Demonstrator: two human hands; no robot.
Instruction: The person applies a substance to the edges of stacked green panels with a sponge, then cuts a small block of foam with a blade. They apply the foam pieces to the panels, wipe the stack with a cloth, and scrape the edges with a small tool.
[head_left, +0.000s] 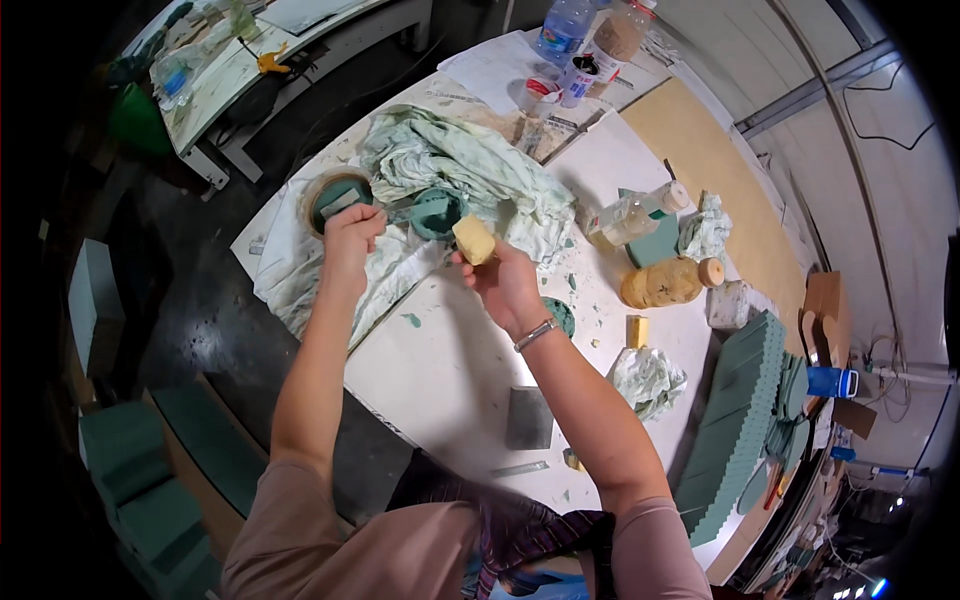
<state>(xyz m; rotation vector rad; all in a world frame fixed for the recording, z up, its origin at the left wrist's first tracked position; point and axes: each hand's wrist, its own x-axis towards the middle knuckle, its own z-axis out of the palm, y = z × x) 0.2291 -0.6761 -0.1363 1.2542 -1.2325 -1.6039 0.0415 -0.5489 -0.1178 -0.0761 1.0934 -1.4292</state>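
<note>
While right hand clasps yellow block | left hand curled, hold unclear

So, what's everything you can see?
Tables: at least two, white, centre and upper left
Crumpled cloths or papers: several, greenish-white, centre and right
Round rimmed pot: one, brown, left
Round stained cup: one, green, beside pot
Transparent bottles: at least four, clear to brown, far and right
Rectangular spongy blocks: at least two, yellow, held and right
Long ridged slab: one, green, right
Flat squarish block: one, grey, near edge
Sleeves: two, dusty pink, below
Left hand: one, bare, by pot
Right hand: one, bare, centre
</note>
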